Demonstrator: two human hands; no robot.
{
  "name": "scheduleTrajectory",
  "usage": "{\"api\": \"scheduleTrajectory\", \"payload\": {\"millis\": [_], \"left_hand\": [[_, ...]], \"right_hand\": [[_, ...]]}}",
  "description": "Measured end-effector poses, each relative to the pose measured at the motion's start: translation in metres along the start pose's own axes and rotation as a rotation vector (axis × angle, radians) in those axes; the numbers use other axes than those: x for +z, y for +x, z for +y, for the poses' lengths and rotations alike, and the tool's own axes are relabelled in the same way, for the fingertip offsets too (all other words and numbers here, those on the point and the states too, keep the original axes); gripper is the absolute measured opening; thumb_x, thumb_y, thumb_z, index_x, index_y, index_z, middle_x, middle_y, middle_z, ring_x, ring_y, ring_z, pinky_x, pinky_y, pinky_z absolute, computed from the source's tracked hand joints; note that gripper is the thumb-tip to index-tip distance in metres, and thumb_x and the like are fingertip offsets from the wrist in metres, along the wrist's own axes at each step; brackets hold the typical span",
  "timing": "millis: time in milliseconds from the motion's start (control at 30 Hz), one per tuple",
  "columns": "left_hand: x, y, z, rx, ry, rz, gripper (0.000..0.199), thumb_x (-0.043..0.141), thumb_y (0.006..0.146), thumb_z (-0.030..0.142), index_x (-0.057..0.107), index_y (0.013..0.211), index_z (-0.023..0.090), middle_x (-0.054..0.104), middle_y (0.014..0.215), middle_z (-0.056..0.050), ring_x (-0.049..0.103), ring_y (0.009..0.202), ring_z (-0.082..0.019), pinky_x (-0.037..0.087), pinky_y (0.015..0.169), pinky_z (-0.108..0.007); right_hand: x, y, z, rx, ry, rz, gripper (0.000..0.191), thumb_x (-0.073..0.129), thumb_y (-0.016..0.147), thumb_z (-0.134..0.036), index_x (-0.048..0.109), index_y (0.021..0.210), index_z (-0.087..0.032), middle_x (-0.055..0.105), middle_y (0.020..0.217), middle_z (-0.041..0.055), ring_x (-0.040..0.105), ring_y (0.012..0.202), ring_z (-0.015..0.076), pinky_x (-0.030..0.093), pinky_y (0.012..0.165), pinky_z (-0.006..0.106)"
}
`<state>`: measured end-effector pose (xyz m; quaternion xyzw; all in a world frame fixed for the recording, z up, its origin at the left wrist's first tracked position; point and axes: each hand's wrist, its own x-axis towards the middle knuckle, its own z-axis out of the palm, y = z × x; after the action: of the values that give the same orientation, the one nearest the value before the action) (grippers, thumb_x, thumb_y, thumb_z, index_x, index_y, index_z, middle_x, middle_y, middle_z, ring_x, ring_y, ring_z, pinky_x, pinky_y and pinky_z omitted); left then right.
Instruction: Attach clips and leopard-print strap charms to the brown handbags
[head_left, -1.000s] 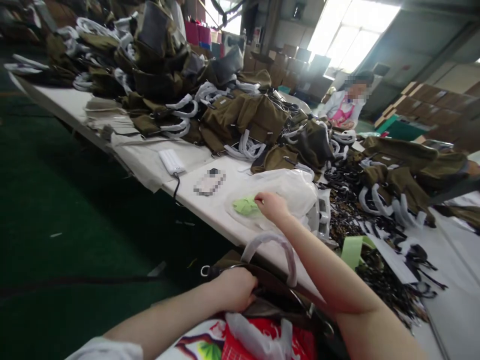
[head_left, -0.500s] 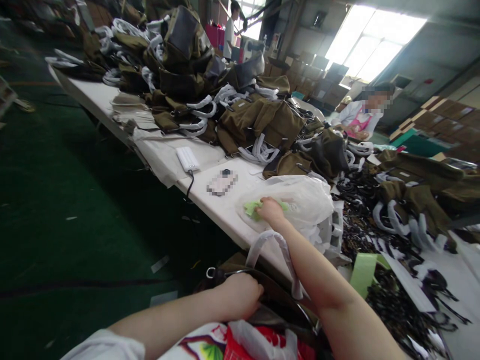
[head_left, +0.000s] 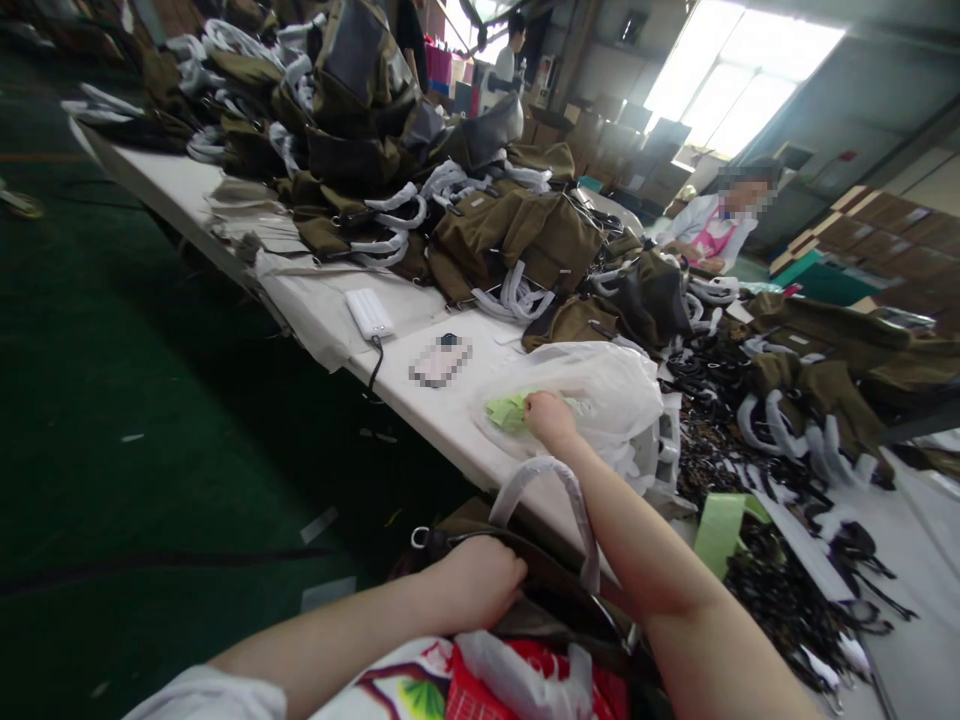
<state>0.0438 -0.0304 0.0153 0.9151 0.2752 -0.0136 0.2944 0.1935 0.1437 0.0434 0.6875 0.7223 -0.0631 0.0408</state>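
A dark olive bag [head_left: 551, 590] with a white-wrapped handle [head_left: 536, 475] lies against my lap at the table's edge. My left hand [head_left: 487, 583] is closed at the bag's open top, its fingertips partly hidden by the rim. My right hand [head_left: 549, 415] reaches over the table and pinches light green paper [head_left: 506, 412]. That paper lies at the near side of a translucent white plastic bag [head_left: 615, 390]. A phone, blurred out, [head_left: 441, 360] rests to the left of the green paper.
Olive bags [head_left: 517, 235] are heaped along the white table [head_left: 416, 400]. A white device [head_left: 369, 314] with a black cable sits near the edge. Dark straps [head_left: 772, 590] pile up at right. A person in a pink apron [head_left: 712, 238] is across the table.
My right hand has shifted slightly right over the green paper, and more of the paper's left part shows. The whole view has moved a little. My left hand stays at the bag.
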Motion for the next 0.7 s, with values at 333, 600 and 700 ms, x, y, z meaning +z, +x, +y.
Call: {"api": "scheduleTrajectory", "payload": {"millis": [333,600,700], "left_hand": [[-0.007,-0.006,-0.012,-0.133,-0.044,0.180,0.029,0.060,0.089,0.025,0.061,0.116,0.018,0.069,0.115,-0.010,0.063,0.109,-0.026,0.049,0.098,-0.038],[-0.015,-0.003,-0.024,-0.186,-0.297,0.272,0.069,0.073,0.074,0.026,0.047,0.138,0.021,0.064,0.128,-0.006,0.067,0.099,-0.020,0.053,0.093,-0.033],[-0.014,-0.003,-0.025,-0.181,-0.261,0.250,0.078,0.075,0.072,0.026,0.043,0.143,0.020,0.060,0.135,-0.008,0.066,0.105,-0.021,0.051,0.098,-0.034]], "right_hand": [[-0.058,-0.094,0.073,-0.017,0.613,0.396,0.027,0.057,0.088,-0.033,0.076,0.093,-0.015,0.070,0.067,0.0021,0.059,0.059,0.0157,0.044,0.060,0.026],[-0.039,-0.207,0.051,-0.363,0.452,-0.018,0.021,0.053,0.095,-0.024,0.073,0.100,-0.020,0.071,0.090,0.0044,0.065,0.080,0.0162,0.045,0.071,0.025],[-0.019,-0.213,0.037,-0.349,0.228,-0.157,0.024,0.049,0.097,-0.022,0.071,0.105,-0.021,0.071,0.099,0.0058,0.067,0.083,0.0182,0.045,0.071,0.027]]}}
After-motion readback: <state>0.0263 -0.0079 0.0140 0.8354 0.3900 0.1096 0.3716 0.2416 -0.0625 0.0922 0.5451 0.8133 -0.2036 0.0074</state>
